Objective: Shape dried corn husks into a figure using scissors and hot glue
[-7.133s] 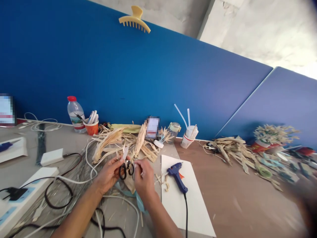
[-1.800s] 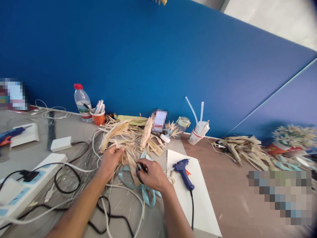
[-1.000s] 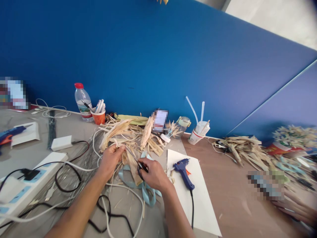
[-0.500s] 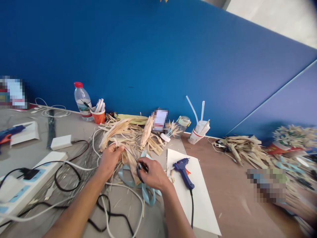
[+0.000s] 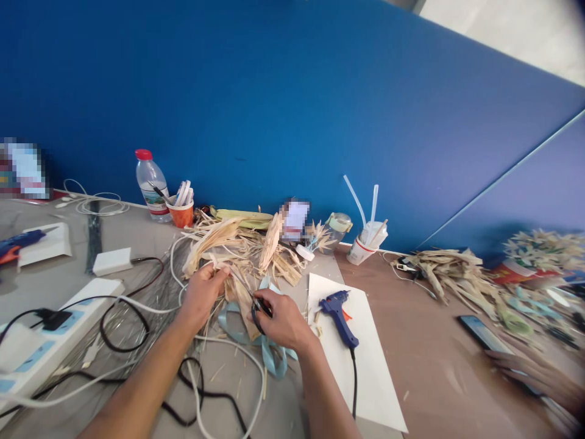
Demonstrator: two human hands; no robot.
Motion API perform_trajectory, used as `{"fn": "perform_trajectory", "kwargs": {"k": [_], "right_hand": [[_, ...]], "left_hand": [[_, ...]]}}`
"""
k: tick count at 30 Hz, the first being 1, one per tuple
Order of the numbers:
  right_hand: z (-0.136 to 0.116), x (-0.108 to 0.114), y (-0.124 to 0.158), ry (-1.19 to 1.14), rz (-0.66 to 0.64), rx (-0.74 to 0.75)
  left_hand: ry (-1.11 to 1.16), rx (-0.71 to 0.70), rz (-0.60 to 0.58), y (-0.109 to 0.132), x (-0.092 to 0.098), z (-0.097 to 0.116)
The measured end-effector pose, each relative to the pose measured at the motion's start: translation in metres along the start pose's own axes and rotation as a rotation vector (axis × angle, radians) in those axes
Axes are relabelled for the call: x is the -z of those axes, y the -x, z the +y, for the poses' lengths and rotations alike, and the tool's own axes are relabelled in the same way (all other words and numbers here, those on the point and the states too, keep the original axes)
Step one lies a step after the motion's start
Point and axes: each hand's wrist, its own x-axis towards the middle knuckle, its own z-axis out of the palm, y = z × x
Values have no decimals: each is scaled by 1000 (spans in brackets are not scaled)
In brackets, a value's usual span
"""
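My left hand (image 5: 203,294) pinches a pale strip of corn husk (image 5: 222,264) between thumb and fingers. My right hand (image 5: 282,318) is closed around the black handles of a pair of scissors (image 5: 262,311), whose blades point up and left toward the husk strip. Behind both hands lies a heap of dry corn husks (image 5: 212,238), with a greener husk (image 5: 244,218) at its back. Under my right hand a light blue ribbon (image 5: 274,360) loops over the table. Just to the right, a blue glue gun (image 5: 340,318) rests on a white sheet (image 5: 375,372).
A white power strip (image 5: 57,323) and tangled cables (image 5: 201,396) fill the left front. A water bottle (image 5: 153,186), an orange cup (image 5: 181,213) and a white cup with straws (image 5: 363,247) stand along the blue partition (image 5: 256,103). At right, another person's hand (image 5: 534,369) touches a phone (image 5: 484,335).
My hands, the scissors and the husk strip stay almost in place. The view has shifted very slightly.
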Motion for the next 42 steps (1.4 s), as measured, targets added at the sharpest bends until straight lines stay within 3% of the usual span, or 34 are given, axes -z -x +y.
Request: {"fn": "perform_trajectory", "kwargs": {"k": [42], "right_hand": [[12, -1, -1, -25, 17, -12]], "left_hand": [[109, 22, -59, -4, 2, 0]]}}
